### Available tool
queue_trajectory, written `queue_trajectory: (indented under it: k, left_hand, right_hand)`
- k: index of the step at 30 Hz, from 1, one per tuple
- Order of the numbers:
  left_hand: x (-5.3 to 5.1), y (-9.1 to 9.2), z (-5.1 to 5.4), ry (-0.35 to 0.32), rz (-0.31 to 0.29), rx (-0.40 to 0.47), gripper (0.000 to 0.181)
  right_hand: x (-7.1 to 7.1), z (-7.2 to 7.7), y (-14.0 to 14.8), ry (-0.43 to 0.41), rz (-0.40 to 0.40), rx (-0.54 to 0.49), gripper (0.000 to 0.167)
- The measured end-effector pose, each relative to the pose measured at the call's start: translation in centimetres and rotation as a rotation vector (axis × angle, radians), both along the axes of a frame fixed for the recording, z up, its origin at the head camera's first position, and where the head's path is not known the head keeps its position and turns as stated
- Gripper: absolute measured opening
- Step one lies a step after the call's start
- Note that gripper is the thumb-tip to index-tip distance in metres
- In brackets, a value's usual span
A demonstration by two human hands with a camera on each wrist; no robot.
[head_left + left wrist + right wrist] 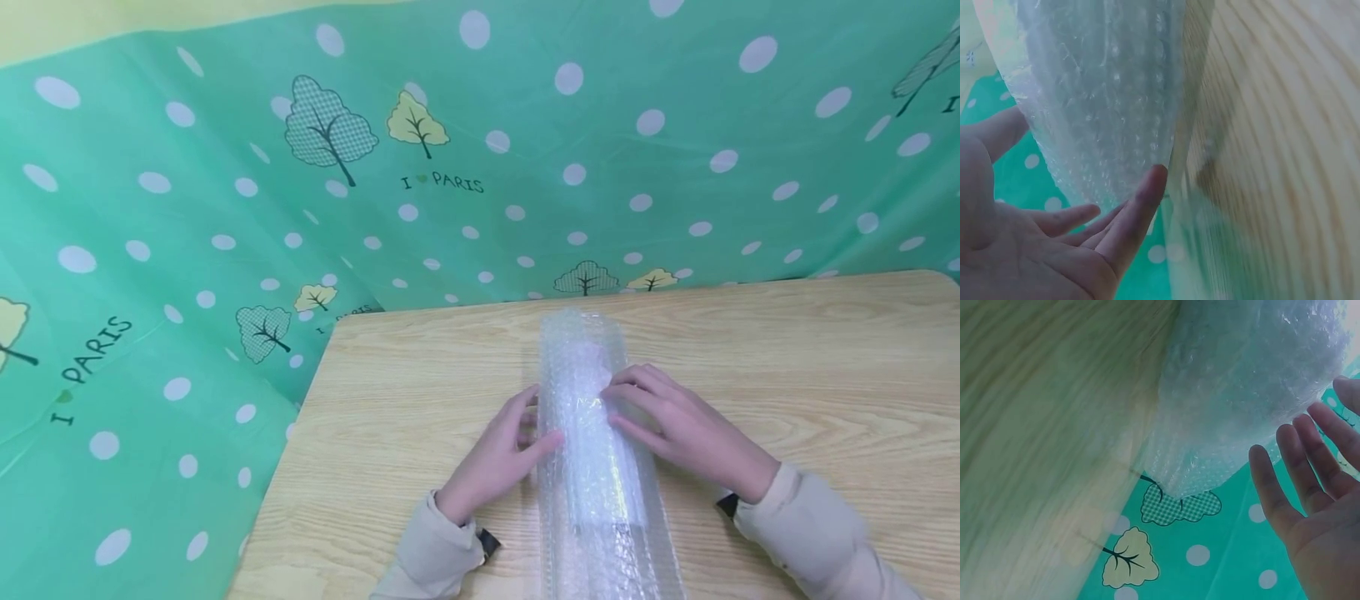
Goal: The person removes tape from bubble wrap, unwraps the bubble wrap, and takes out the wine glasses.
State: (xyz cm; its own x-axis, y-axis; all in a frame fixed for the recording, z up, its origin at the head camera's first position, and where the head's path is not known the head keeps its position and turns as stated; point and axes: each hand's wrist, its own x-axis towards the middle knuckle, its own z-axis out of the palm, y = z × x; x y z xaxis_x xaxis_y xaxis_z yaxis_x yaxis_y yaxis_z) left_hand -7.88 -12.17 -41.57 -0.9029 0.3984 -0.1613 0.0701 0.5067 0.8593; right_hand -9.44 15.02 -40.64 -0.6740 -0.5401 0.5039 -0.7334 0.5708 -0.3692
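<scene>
A long bundle of clear bubble wrap lies lengthwise on the table, with a pale, narrow object showing blurred through the plastic; its kind cannot be made out. At the bundle's left side is my left hand, thumb over the near top edge and fingers beside the wrap. The left wrist view shows those fingers loosely extended along the bubble wrap. My right hand lies over the right side, fingertips at the upper surface. In the right wrist view its fingers are nearly straight beside the wrap.
The light wood-grain table extends to both sides of the bundle. Behind it and along its left edge hangs a green cloth with white dots and printed trees. Pale puffy sleeves cover both forearms, with small black pieces at the wrists.
</scene>
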Motion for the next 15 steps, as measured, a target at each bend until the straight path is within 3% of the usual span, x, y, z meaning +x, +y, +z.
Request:
queue_trajectory:
  k: [6, 15]
  left_hand:
    - [-0.13, 0.04, -0.11, -0.012, 0.006, 0.038, 0.078]
    - [-0.11, 0.03, -0.06, 0.003, 0.008, 0.03, 0.079]
  right_hand:
    - [0.11, 0.02, -0.17, 0.003, 0.006, -0.009, 0.027]
    - [0.24, 0.01, -0.28, -0.003, -0.004, -0.008, 0.026]
